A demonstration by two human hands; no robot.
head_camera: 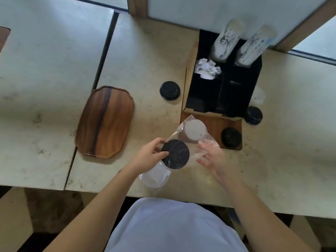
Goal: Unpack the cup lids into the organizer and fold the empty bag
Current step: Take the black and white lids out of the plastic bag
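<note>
The held lid (175, 154) is black; the bag (209, 140) is clear. The tray (105, 121) is brown wood with a dark stripe. The organizer (224, 91) is black inside.

I wear a pale blue-grey top (174, 226), plain and unmarked, with soft folds across the front. Both my forearms are bare from elbow to wrist: no sleeve shows on either. My left hand (149, 157) and right hand (212, 157) are ungloved, without rings or a watch.
</note>
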